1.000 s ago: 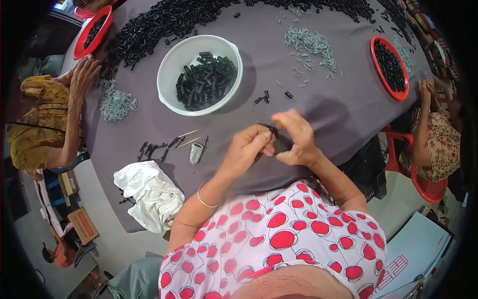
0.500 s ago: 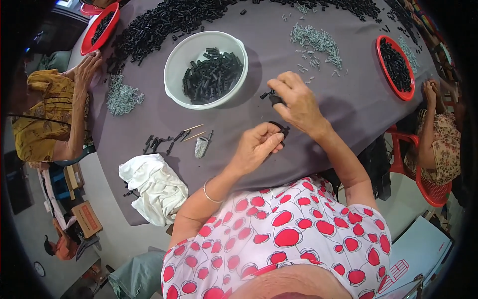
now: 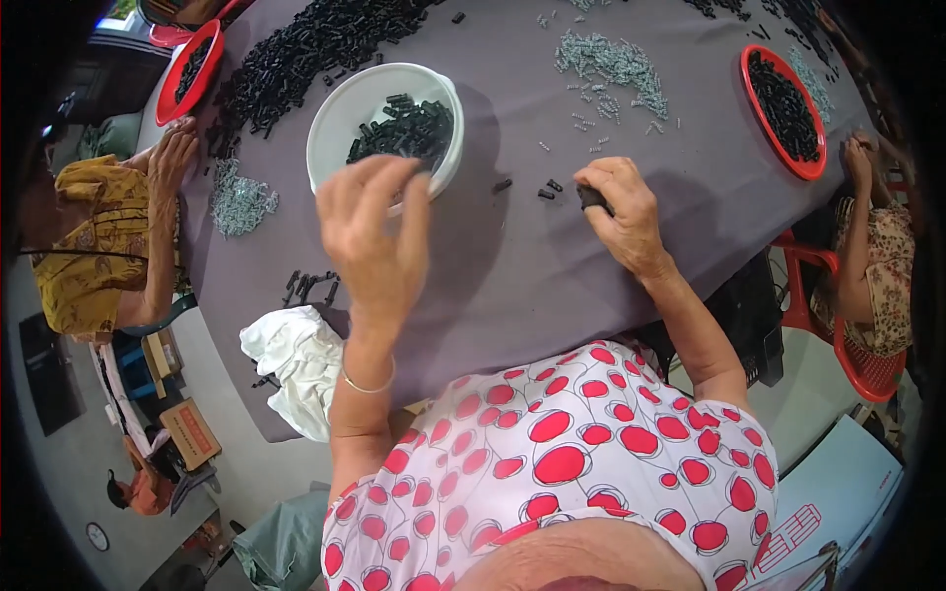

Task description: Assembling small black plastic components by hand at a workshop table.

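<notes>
Head view: the left hand (image 3: 372, 241) is hovering at the near side of the bowl (image 3: 343, 106), blurred and spread wide, with no held thing showing; the right hand (image 3: 628, 212), right of the bowl, is holding a dark piece (image 3: 594, 200) in a tight curl. A knuckle catching the bowl could be tipping it and spilling its tubes (image 3: 419, 126); a sweep of the right hand could be scattering the loose tubes (image 3: 554, 185) lying right of the bowl. The bowl is looking smooth, round and translucent; the tubes are appearing hard and black. Farther right of it, grey springs (image 3: 631, 79) are forming a wiry heap; nearer than the bowl, white cloth (image 3: 293, 360) is lying crumpled on the matte desk (image 3: 493, 305).
</notes>
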`<state>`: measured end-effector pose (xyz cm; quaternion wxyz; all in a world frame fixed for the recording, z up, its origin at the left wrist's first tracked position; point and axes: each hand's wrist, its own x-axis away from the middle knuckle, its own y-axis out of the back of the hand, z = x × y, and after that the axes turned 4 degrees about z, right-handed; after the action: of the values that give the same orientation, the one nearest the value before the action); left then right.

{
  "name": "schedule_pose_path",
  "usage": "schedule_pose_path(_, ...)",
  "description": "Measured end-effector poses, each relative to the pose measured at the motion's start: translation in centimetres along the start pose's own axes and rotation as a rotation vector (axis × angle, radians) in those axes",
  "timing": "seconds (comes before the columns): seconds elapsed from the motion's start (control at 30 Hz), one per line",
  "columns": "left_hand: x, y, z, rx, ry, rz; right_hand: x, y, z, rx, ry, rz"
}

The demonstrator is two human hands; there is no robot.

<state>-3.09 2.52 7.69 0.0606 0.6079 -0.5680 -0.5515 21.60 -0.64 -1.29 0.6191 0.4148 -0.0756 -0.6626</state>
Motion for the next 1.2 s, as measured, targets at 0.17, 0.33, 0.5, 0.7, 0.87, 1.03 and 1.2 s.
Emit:
schedule_pose_path(0.17, -1.0, -0.3, 2.7, -0.189, -0.02, 0.145, -0.6, 0.7, -0.1, 0.059, -0.031, -0.042)
schedule_pose_path(0.33, 0.0, -0.5, -1.0, -0.021, -0.013, -0.002, -0.4, 1.9, -0.8, 0.117, -0.1, -0.057)
schedule_pose_path(0.5, 3.7, -3.4, -4.9, 0.732, 0.298, 0.682, -0.5, 1.2, -1.0, 0.186, -0.129, 0.002)
schedule_pose_path(0.7, 5.4, -6.0, -4.9, 1.041, 0.549, 0.722, -0.5, 0.9, -1.0, 0.324, -0.114, 0.069)
schedule_pose_path(0.87, 6.3, -6.4, -3.8, 1.329, 0.87, 0.56, 0.0, 0.7, 1.7, -0.028, -0.039, -0.038)
schedule_pose_path(1.03, 6.6, -6.8, -3.1, 1.641, 0.945, 0.388, 0.2, -0.2, 4.2, 0.009, 0.144, -0.015)
schedule_pose_path(1.2, 7.2, -7.2, -2.4, 1.689, 0.905, 0.357, 0.7, -1.3, 4.9, 0.059, 0.214, -0.009)
